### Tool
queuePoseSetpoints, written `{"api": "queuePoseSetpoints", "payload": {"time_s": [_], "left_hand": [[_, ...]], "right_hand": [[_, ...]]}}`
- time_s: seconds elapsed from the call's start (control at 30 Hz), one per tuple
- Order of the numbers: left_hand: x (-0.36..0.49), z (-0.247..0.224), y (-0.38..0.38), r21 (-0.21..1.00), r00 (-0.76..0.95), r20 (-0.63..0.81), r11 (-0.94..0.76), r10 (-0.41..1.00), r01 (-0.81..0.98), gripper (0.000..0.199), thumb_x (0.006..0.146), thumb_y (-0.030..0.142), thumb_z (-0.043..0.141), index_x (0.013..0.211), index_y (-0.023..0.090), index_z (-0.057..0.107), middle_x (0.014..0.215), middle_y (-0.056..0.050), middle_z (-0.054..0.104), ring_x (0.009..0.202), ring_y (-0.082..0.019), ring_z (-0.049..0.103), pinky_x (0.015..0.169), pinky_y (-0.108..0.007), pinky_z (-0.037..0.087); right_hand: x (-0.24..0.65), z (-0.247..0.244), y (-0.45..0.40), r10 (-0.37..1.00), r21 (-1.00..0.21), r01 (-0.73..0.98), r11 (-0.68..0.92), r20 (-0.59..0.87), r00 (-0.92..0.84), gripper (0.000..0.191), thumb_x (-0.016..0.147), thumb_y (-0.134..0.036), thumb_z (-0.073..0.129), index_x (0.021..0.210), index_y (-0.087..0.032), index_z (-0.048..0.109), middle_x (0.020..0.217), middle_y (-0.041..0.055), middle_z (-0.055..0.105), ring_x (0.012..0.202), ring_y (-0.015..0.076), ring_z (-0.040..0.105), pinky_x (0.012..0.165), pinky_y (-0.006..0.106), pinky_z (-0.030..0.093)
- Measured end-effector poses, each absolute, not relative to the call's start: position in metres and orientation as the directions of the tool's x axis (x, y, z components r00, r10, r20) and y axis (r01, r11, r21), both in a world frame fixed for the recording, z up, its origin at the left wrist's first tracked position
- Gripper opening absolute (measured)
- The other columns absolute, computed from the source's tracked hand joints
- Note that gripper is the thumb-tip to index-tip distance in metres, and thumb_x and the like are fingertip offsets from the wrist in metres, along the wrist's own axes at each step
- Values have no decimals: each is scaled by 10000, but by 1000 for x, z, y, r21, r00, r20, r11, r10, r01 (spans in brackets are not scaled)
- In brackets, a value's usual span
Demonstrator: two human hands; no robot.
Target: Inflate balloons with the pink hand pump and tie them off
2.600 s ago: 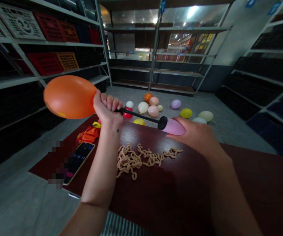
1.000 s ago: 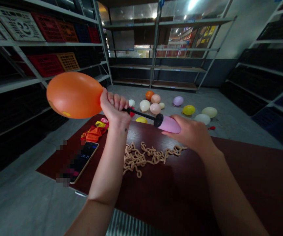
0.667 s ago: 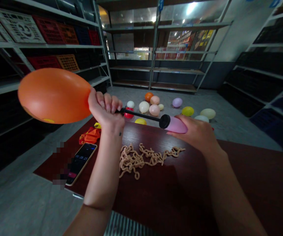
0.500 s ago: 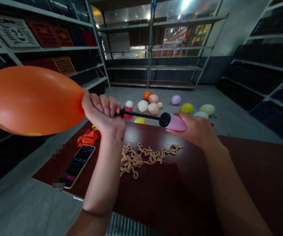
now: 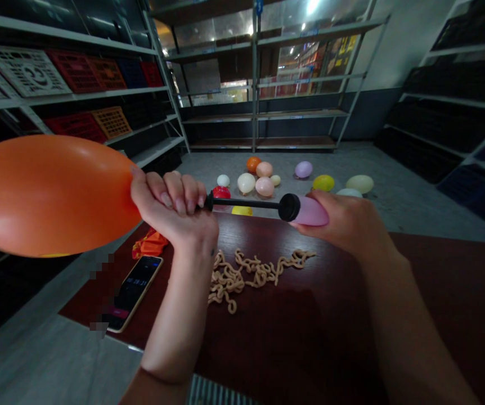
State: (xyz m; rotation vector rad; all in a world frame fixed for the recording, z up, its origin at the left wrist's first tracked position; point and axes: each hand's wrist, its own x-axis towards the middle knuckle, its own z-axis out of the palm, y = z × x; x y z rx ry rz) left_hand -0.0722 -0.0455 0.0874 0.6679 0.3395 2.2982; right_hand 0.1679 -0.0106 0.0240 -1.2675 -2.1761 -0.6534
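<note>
A large inflated orange balloon (image 5: 52,194) extends leftward from my left hand (image 5: 175,205). My left fingers are wrapped round the balloon's neck and the black end of a hand pump. The pump's black rod (image 5: 246,203) runs right to a black collar and a pink-purple pump body (image 5: 313,211). My right hand (image 5: 344,222) is closed round that pink body. Below the pump, a tangle of beige twisted cord-like pieces (image 5: 242,275) lies on the dark red-brown table (image 5: 301,349). The balloon's nozzle is hidden in my left hand.
A phone (image 5: 135,292) lies at the table's left, beside deflated orange balloons (image 5: 150,244). Several inflated balloons, one of them white (image 5: 246,183), rest on the floor beyond. Metal shelves (image 5: 297,116) stand behind; crates (image 5: 73,70) fill shelves at the left.
The rod shows slightly longer, with my right hand and the pink body a little farther right. The balloon and both hands sit slightly lower in view.
</note>
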Motion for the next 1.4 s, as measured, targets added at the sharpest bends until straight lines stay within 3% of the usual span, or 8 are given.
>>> {"api": "queuePoseSetpoints", "payload": {"time_s": [0.2, 0.4, 0.57, 0.8, 1.1, 1.23, 1.4], "left_hand": [[-66, 87, -44, 441, -609, 317, -681, 727, -585, 557, 1044, 308, 360, 518, 188, 221, 409, 44, 182, 328, -78, 177, 399, -278, 179], [-32, 72, -36, 409, -481, 321, -577, 816, -707, 573, 1050, 333, 360, 523, 183, 194, 385, 53, 174, 308, -72, 167, 363, -254, 159], [-20, 54, -21, 470, -411, 211, -461, 887, -752, 612, 978, 485, 521, 537, 190, 217, 387, 73, 196, 317, -70, 174, 358, -248, 167], [-42, 35, 16, 450, -342, 68, -335, 937, -828, 585, 971, 454, 527, 537, 189, 238, 390, 81, 200, 322, -66, 186, 372, -235, 179], [-94, 45, 27, 380, -434, 11, -406, 901, -831, 542, 990, 333, 484, 538, 190, 222, 390, 82, 183, 314, -67, 167, 374, -232, 171], [-114, 55, 21, 341, -457, 87, -458, 885, -821, 497, 999, 241, 405, 542, 188, 218, 407, 79, 180, 312, -62, 168, 376, -222, 174], [-109, 64, 9, 341, -492, 185, -525, 851, -780, 513, 993, 255, 441, 548, 192, 194, 422, 75, 180, 318, -63, 168, 365, -224, 174]], "right_hand": [[159, 29, -16, 614, 144, 875, 462, 660, -433, 391, 802, -562, 613, 896, -184, 643, 743, 65, 704, 641, 221, 657, 574, 319, 333], [131, 28, -25, 628, 87, 848, 524, 632, -453, 374, 792, -536, 618, 877, -172, 630, 742, 59, 704, 658, 227, 674, 558, 317, 318], [122, 25, -28, 707, 87, 885, 457, 568, -421, 363, 821, -543, 577, 862, -184, 620, 731, 63, 716, 609, 225, 660, 528, 315, 254], [116, 18, -22, 780, 116, 907, 406, 474, -410, 393, 868, -598, 545, 928, -217, 619, 781, 59, 738, 657, 254, 692, 516, 316, 264], [130, 9, -10, 792, 130, 905, 406, 444, -419, 438, 845, -638, 556, 1005, -239, 641, 811, 58, 746, 708, 279, 708, 537, 331, 359], [144, 13, -7, 791, 118, 909, 400, 456, -408, 481, 822, -636, 599, 1071, -229, 659, 889, 63, 754, 775, 274, 717, 575, 333, 400], [156, 14, -6, 741, 140, 914, 380, 545, -391, 527, 786, -669, 614, 1072, -231, 674, 830, 48, 747, 707, 262, 707, 549, 323, 379]]}}
